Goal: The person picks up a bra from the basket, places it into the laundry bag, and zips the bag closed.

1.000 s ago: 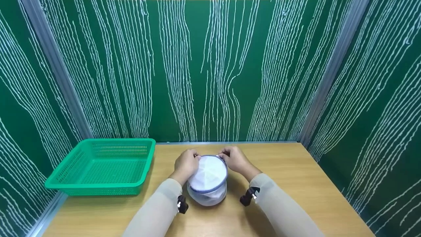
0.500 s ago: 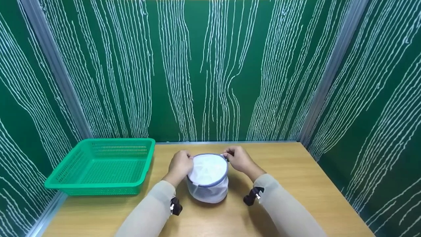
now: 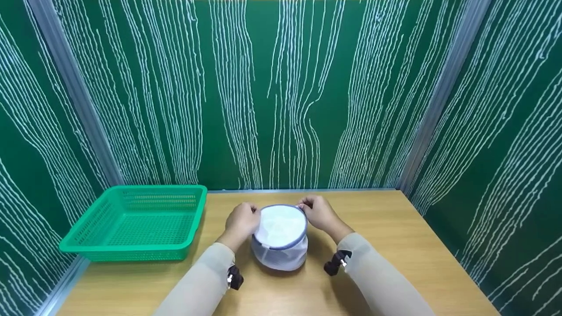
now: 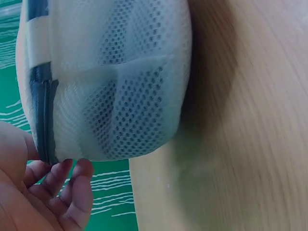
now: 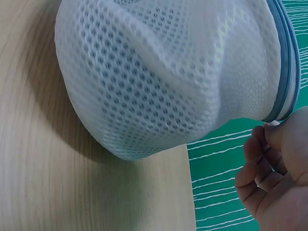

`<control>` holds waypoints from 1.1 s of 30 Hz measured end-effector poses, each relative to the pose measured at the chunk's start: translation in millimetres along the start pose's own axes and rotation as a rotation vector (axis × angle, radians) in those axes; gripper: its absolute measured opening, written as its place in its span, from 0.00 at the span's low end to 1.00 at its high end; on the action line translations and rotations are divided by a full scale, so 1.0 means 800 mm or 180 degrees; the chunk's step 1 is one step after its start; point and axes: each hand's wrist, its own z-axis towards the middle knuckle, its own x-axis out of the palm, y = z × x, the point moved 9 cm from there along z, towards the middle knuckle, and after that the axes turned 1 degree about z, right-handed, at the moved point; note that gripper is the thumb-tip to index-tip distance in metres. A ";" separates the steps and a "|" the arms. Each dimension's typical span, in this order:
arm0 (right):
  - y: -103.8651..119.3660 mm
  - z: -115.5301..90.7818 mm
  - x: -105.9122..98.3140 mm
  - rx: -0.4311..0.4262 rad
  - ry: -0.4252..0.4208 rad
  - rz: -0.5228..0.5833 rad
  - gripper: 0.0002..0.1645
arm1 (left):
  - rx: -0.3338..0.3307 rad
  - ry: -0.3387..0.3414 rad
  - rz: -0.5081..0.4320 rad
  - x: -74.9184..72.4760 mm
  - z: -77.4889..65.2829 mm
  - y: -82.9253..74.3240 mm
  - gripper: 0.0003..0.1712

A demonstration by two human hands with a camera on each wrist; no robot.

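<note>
A round white mesh laundry bag stands on the table in the head view, its pale top facing up. Blue-grey zipper trim runs round its upper edge, with a white tab across it in the left wrist view. My left hand pinches the rim at the back left, thumb and fingertips at the trim. At the back right, my right hand pinches the edge of the zipper between thumb and forefinger, its other fingers curled below in the right wrist view. What lies between those fingertips is mostly hidden.
A green plastic basket with perforated sides stands at the left on the wooden table. Green panels with white wavy lines rise behind and at both sides, joined by grey metal posts.
Both hands have moved apart along the rim, the left one leftward and the right one slightly rightward. The bag's top has tipped a little, and lately the bag has shifted slightly right.
</note>
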 end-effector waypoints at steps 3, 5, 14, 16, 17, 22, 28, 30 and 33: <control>0.000 0.000 -0.001 0.0025 -0.0002 -0.0002 0.08 | 0.0068 -0.0003 -0.0064 0.004 0.001 -0.005 0.17; 0.000 0.000 -0.001 0.0035 -0.0016 -0.0011 0.08 | 0.0102 0.0009 -0.0118 0.007 0.002 -0.009 0.18; 0.000 0.002 0.006 0.0076 0.0068 -0.0041 0.08 | 0.0210 0.0000 -0.0192 0.014 0.003 -0.033 0.16; 0.001 0.002 0.007 0.0107 0.0087 -0.0048 0.07 | 0.0194 0.0046 -0.0221 0.017 0.002 -0.037 0.17; 0.001 0.002 0.008 0.0131 0.0104 -0.0044 0.07 | 0.0175 0.0075 -0.0241 0.019 0.002 -0.039 0.17; 0.004 0.004 0.010 0.0122 0.0134 -0.0063 0.08 | 0.0237 0.0103 -0.0316 0.024 0.005 -0.047 0.16; 0.011 0.007 0.014 0.0087 0.0173 -0.0026 0.08 | 0.0318 0.0071 -0.0421 0.026 0.009 -0.053 0.15; 0.013 0.008 0.014 0.0045 0.0171 -0.0010 0.08 | 0.0306 0.0084 -0.0440 0.027 0.009 -0.053 0.15; 0.017 0.008 0.014 -0.0027 0.0155 0.0025 0.07 | 0.0283 0.0063 -0.0419 0.026 0.010 -0.054 0.13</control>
